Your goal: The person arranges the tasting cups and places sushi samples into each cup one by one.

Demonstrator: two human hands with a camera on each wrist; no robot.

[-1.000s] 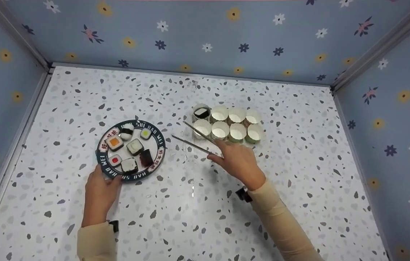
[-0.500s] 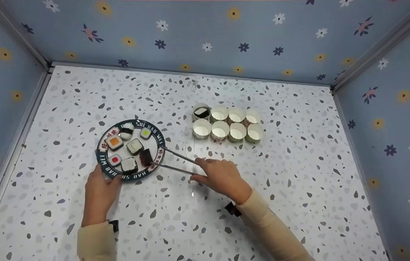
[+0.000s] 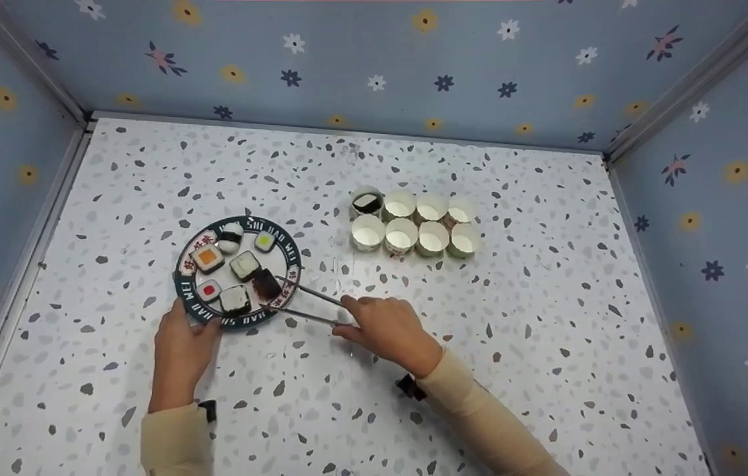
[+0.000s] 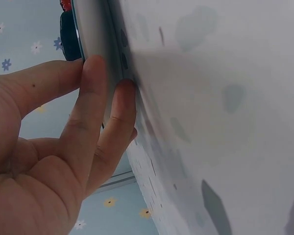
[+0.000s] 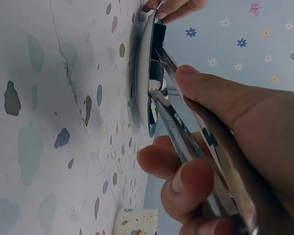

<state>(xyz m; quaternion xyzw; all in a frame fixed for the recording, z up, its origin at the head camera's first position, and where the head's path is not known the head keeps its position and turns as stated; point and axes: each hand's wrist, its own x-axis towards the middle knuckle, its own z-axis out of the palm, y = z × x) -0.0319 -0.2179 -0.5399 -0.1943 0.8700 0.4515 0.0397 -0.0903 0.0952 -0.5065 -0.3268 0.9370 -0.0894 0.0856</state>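
Observation:
My left hand (image 3: pixel 182 350) pinches the near-left rim of a round plate (image 3: pixel 252 321) with a dark green lettered border. In the left wrist view its fingers reach under the plate's edge. Several sushi pieces lie on the plate, among them one with an orange centre (image 3: pixel 207 258) and one with a red centre (image 3: pixel 209 290). My right hand (image 3: pixel 390 330) holds metal tongs (image 3: pixel 311 317), spread apart. Their tips stand on either side of a dark brown sushi piece (image 3: pixel 267 284) at the plate's right; whether they touch it I cannot tell.
Two rows of paper cups (image 3: pixel 401 236) stand right of the plate, towards the back. The back-left cup contains a black-and-white sushi piece (image 3: pixel 367 203). Flowered blue panels (image 3: pixel 374 59) enclose the speckled table (image 3: pixel 546 264) at the back and sides.
My right hand has moved the tongs left and nearer, from beside the cups to the plate, their tips now around the dark brown sushi piece. My left hand has stayed at the rim.

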